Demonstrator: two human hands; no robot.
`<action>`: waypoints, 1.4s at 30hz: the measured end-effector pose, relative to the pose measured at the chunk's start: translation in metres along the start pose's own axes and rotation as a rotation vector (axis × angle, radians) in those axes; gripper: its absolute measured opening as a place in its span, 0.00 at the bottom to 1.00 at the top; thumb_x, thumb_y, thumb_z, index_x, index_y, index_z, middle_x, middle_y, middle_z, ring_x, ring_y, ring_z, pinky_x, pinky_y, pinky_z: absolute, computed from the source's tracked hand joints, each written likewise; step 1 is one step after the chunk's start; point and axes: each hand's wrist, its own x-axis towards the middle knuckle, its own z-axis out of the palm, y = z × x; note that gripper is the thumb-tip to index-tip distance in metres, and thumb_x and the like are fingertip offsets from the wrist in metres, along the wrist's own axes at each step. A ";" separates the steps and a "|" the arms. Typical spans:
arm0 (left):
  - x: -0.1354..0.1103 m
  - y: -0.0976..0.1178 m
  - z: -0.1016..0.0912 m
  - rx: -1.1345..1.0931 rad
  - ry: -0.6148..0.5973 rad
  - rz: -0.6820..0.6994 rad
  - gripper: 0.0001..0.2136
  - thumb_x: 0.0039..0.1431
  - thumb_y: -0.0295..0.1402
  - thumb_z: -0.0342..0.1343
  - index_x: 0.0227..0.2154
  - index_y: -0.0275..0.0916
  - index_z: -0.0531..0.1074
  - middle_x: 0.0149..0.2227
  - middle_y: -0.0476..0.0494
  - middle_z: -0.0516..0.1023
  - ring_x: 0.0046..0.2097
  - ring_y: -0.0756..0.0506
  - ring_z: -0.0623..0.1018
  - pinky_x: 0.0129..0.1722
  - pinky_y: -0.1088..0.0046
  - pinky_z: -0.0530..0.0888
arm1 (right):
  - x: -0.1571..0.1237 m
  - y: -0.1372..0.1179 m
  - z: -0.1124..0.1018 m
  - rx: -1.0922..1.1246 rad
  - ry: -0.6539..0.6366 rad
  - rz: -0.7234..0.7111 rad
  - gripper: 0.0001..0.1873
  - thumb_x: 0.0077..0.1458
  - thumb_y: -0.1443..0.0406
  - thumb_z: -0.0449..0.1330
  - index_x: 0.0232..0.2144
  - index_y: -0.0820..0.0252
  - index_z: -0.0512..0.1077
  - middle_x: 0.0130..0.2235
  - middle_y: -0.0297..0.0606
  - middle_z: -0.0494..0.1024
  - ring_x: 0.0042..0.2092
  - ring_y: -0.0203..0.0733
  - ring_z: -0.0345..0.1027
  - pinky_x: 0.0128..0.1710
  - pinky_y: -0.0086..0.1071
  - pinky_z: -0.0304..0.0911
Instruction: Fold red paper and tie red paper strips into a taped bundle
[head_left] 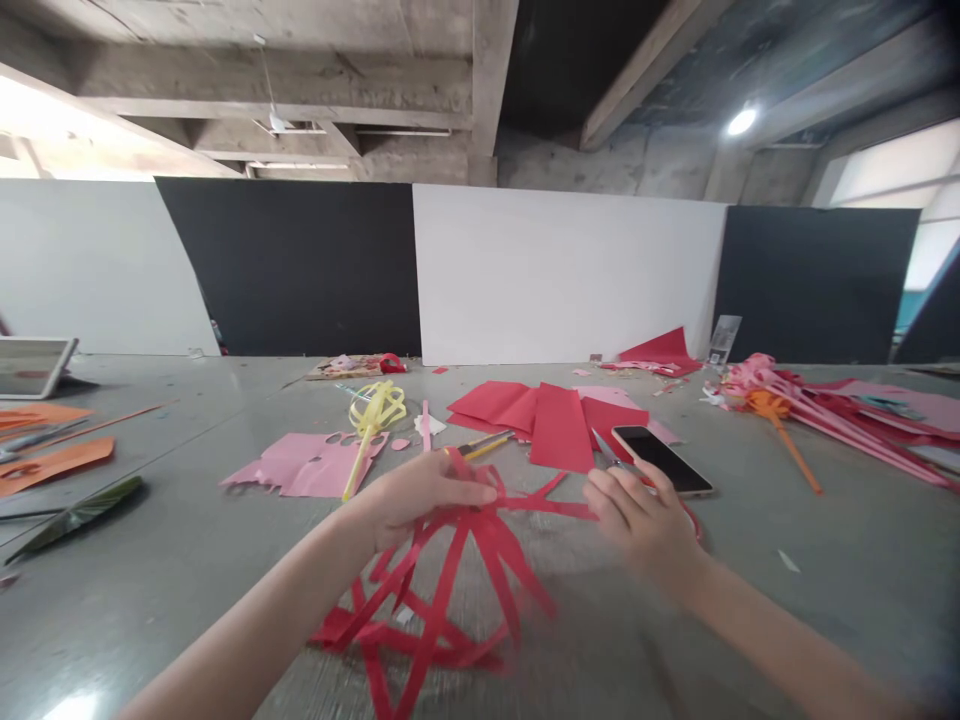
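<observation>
A cluster of red paper strips (452, 570) fans out from one joined point, its ends trailing onto the grey table. My left hand (431, 487) is closed on that joined point, thumb on top. One strip reaches right to the curled fingers of my right hand (637, 520), which appear to pinch its end. Scissors (606, 447) lie behind my right hand, with a bit of red handle showing beyond it; my hand hides the rest. A phone (664, 460) lies just past these fingers. Red paper sheets (561, 428) rest farther back.
Beyond my left hand are cut pink paper (300, 465), a yellow paper flower (375, 410) and a yellow cutter (487, 445). Orange paper (60, 465) and a green leaf shape (82, 518) lie left. Pink strips (765, 380) and an orange flower (787, 435) lie right.
</observation>
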 end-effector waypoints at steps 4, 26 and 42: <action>-0.006 0.008 -0.005 -0.037 0.106 0.050 0.09 0.37 0.29 0.65 0.23 0.36 0.70 0.25 0.49 0.75 0.29 0.50 0.75 0.30 0.76 0.71 | -0.009 0.009 0.013 -0.014 -0.054 0.022 0.09 0.53 0.72 0.50 0.35 0.62 0.69 0.36 0.40 0.75 0.39 0.43 0.64 0.49 0.43 0.51; 0.000 0.129 -0.018 -0.419 0.238 0.405 0.09 0.57 0.29 0.49 0.23 0.34 0.67 0.16 0.49 0.69 0.19 0.53 0.71 0.22 0.80 0.70 | 0.004 0.037 0.007 0.243 -0.203 0.355 0.12 0.53 0.59 0.49 0.34 0.63 0.64 0.34 0.43 0.70 0.39 0.48 0.61 0.47 0.47 0.50; -0.046 0.116 0.046 -0.577 -0.226 0.444 0.29 0.55 0.52 0.39 0.41 0.26 0.66 0.39 0.34 0.71 0.46 0.40 0.71 0.43 0.68 0.70 | 0.032 0.034 -0.016 0.744 -0.023 0.521 0.20 0.62 0.67 0.33 0.50 0.59 0.58 0.43 0.43 0.73 0.43 0.38 0.68 0.36 0.30 0.64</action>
